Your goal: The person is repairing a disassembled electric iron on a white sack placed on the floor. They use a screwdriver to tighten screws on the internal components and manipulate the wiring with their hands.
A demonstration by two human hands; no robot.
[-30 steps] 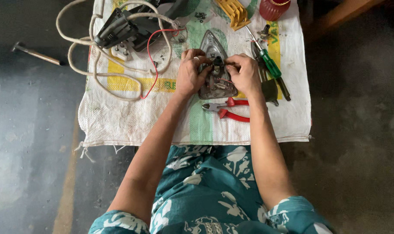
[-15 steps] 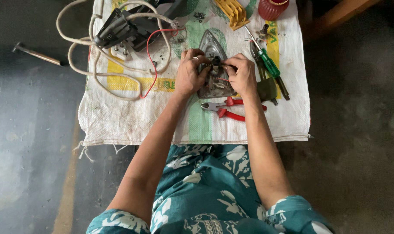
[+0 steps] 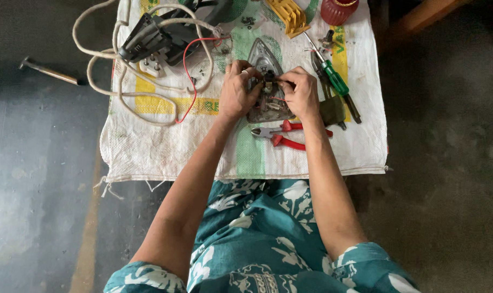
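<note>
Nearest lie red-handled pliers [image 3: 283, 135] on a white woven sack [image 3: 159, 152] spread on the floor. Just beyond, the left hand [image 3: 236, 92] and right hand [image 3: 300, 93] pinch small parts on a metal iron soleplate [image 3: 262, 57], fingers closed. Farther left sits a black iron housing [image 3: 154, 38] with coiled cord [image 3: 102, 81].

soleplate [image 3: 264, 59]: bare grey metal; pliers [image 3: 290, 135]: red handles | screwdriver [image 3: 336, 81]: green handle; sack cloth [image 3: 148, 146]: white with yellow and green print | cord [image 3: 102, 89]: off-white; wire [image 3: 185, 70]: red | dress [image 3: 257, 228]: teal, white leaf pattern
</note>
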